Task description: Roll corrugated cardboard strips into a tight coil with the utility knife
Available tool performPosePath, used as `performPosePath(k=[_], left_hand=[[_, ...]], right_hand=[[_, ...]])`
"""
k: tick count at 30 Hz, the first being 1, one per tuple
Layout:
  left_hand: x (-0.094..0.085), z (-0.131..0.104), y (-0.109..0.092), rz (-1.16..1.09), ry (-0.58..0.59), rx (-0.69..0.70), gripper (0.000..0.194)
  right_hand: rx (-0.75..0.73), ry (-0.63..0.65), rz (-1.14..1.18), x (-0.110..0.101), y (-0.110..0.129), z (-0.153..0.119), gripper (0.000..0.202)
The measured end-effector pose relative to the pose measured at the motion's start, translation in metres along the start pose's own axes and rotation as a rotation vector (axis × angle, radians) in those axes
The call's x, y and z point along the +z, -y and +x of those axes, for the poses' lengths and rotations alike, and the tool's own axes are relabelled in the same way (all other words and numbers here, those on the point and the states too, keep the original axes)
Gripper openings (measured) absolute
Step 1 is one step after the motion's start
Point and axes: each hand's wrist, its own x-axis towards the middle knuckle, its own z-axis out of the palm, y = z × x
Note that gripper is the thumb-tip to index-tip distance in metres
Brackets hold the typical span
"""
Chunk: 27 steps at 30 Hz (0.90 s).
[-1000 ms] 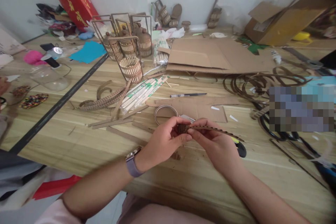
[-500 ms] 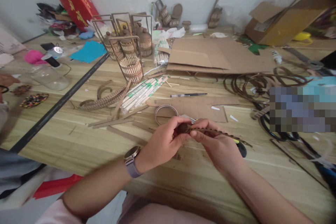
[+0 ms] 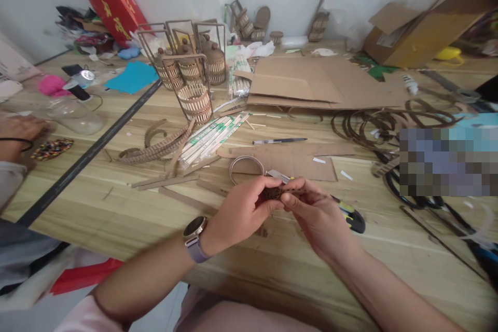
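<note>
Cutter (image 3: 353,218) partly hidden by right hand (image 3: 321,218); pen (image 3: 280,140) beyond

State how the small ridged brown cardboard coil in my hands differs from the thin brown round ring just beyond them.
The small ridged brown cardboard coil is wound tight; the thin brown round ring has an open middle.
The coil looks smaller, the ring wider.
My left hand and right hand hold the coil's strip; the ring rests untouched.
Both are brown and rounded.
</note>
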Motion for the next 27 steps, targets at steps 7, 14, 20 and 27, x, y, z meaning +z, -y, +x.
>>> performPosePath(k=[7,14,20,27], left_hand=[[0.002,-0.002,0.005,0.254,-0.048,0.168,0.034],[0.001,0.001,0.007,0.455,-0.017,0.391,0.043],[-0.002,0.006,0.007,0.476,0.04,0.566,0.047],[-0.005,0.003,0.006,0.3,-0.059,0.385,0.038]], right_hand=[[0.014,0.004,-0.353,0.001,0.008,-0.003,0.038],[0.048,0.094,-0.652,0.002,0.023,-0.007,0.04],[0.071,0.177,-0.663,-0.006,0.023,-0.002,0.037],[0.059,0.128,-0.337,-0.005,0.017,-0.001,0.042]])
